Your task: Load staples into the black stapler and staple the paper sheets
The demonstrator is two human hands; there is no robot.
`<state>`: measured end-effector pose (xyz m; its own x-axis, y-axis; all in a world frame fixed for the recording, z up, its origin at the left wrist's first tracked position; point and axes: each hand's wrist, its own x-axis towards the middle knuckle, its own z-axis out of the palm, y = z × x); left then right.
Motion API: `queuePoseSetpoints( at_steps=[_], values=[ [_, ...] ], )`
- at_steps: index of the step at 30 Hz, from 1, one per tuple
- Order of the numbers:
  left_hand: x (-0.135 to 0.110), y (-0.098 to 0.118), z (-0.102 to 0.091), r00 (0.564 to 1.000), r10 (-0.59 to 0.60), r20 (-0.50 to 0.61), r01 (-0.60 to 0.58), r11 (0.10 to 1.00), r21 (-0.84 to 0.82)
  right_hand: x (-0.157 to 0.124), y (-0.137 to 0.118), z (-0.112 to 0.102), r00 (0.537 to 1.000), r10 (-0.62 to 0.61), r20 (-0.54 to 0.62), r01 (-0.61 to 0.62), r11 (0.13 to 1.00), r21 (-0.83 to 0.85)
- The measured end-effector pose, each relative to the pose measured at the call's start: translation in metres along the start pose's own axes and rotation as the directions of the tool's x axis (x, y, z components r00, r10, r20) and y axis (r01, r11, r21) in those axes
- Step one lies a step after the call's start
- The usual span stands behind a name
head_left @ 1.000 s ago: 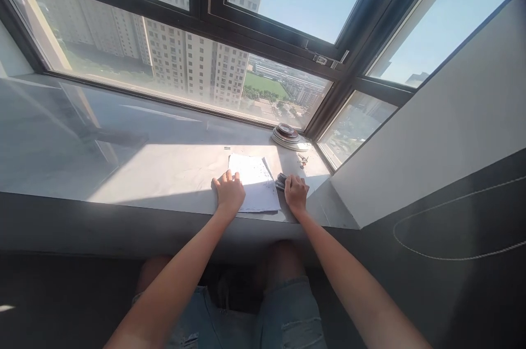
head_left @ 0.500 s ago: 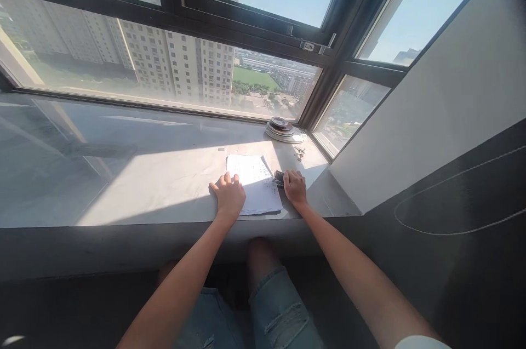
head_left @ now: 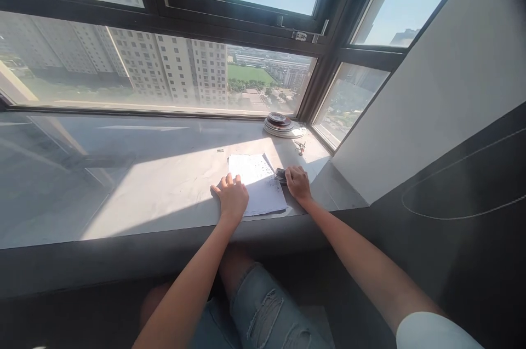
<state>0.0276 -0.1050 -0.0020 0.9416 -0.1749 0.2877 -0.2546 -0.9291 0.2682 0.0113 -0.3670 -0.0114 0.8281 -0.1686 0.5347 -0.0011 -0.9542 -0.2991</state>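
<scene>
A small stack of white paper sheets [head_left: 263, 195] with dark marks at its upper right lies flat on the windowsill. My left hand [head_left: 233, 195] rests on the left edge of the stack, fingers spread and palm down. At the right edge, my right hand [head_left: 298, 183] is closed around a small black stapler [head_left: 281, 176] with a shiny metal front. The stapler's front end meets the edge of the sheets; its rear is hidden in my fingers. Whether the sheets sit inside its jaws, I cannot tell.
Stacked round plates or lids [head_left: 283, 125] stand in the sill's far right corner. Nearer lies a small metal item, perhaps keys [head_left: 300, 147]. A tiny strip [head_left: 220, 150] lies behind the paper. Windows rise behind, a slanted white wall [head_left: 427, 86] on the right.
The camera view has tilted and shifted slightly. Both hands keep nearly the same place on the paper and the stapler. The person's legs have shifted a little to the left.
</scene>
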Motion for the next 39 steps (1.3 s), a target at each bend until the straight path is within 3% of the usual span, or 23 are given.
queuePoseSetpoints(
  at_steps=[5,12,16,22,26,30,34,37,39],
  values=[
    [0.000,0.001,0.001,1.000,-0.010,0.002,0.010,1.000,0.008,-0.002,-0.001,-0.001,1.000,-0.021,0.020,0.021,1.000,-0.008],
    [0.002,-0.001,0.004,1.000,-0.019,0.013,0.019,0.999,0.035,-0.008,-0.011,-0.008,0.988,-0.126,-0.084,0.127,0.992,0.010],
    [0.002,-0.001,0.003,0.999,-0.019,0.030,0.018,0.999,0.031,-0.007,-0.013,-0.009,0.971,-0.240,-0.002,0.240,0.968,0.080],
    [0.002,-0.001,0.005,1.000,-0.025,0.016,0.024,0.999,0.037,-0.005,-0.021,-0.002,0.947,-0.309,0.091,0.312,0.950,-0.024],
    [0.003,-0.002,0.007,0.999,-0.029,0.023,0.028,0.999,0.043,-0.004,-0.019,-0.005,0.921,-0.361,0.148,0.366,0.931,-0.003],
    [0.003,-0.003,0.006,0.999,-0.034,0.019,0.033,0.998,0.052,-0.005,-0.007,-0.005,0.974,-0.199,0.105,0.190,0.977,0.093],
    [0.002,-0.003,0.004,1.000,-0.030,0.009,0.029,0.998,0.056,-0.006,0.009,-0.003,0.992,-0.022,0.122,0.003,0.988,0.153],
    [0.002,-0.004,0.004,1.000,-0.030,0.002,0.030,0.998,0.052,-0.001,0.016,-0.006,0.977,0.210,-0.037,-0.204,0.971,0.122],
    [0.003,-0.005,0.005,0.999,-0.036,0.001,0.036,0.998,0.050,0.005,0.010,-0.011,0.949,0.267,-0.168,-0.233,0.952,0.198]
  ],
)
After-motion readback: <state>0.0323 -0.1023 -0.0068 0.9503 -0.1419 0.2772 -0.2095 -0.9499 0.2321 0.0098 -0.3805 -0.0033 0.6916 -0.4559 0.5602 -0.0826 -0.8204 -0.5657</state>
